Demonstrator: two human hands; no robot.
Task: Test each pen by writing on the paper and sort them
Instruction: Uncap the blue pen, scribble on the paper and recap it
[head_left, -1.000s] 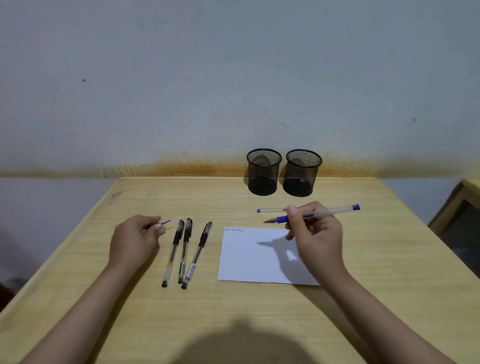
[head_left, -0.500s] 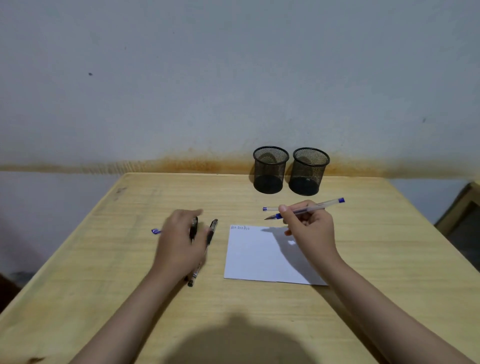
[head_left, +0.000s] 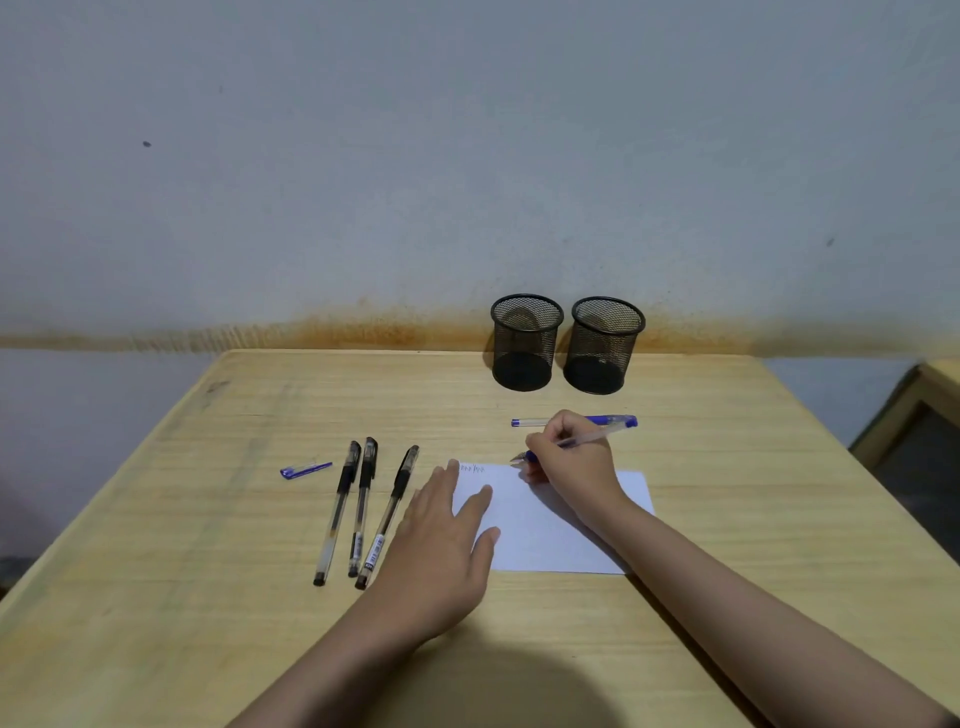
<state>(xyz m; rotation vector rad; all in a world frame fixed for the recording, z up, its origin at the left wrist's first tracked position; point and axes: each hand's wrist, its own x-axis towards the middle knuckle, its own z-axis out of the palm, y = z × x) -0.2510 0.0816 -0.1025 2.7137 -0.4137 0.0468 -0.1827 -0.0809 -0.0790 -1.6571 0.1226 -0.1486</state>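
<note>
My right hand (head_left: 574, 462) grips an uncapped blue pen (head_left: 587, 439), its tip just above the top edge of the white paper (head_left: 550, 540). A short scribble (head_left: 471, 469) marks the paper's top left corner. My left hand (head_left: 441, 540) lies flat with spread fingers on the paper's left edge. Three capped black pens (head_left: 363, 504) lie side by side left of the paper. A loose blue cap (head_left: 304, 470) rests further left. Another blue pen (head_left: 618, 420) lies on the table behind my right hand, partly hidden by it.
Two black mesh pen cups, the left one (head_left: 525, 343) and the right one (head_left: 605, 345), stand at the back of the wooden table (head_left: 208, 597) against the wall; nothing shows inside them. Part of other wooden furniture (head_left: 914, 415) sits off the right edge.
My left hand let the blue cap lie at the left, passed over the black pens and settled flat on the paper. My right hand lowered the blue pen toward the paper's top edge.
</note>
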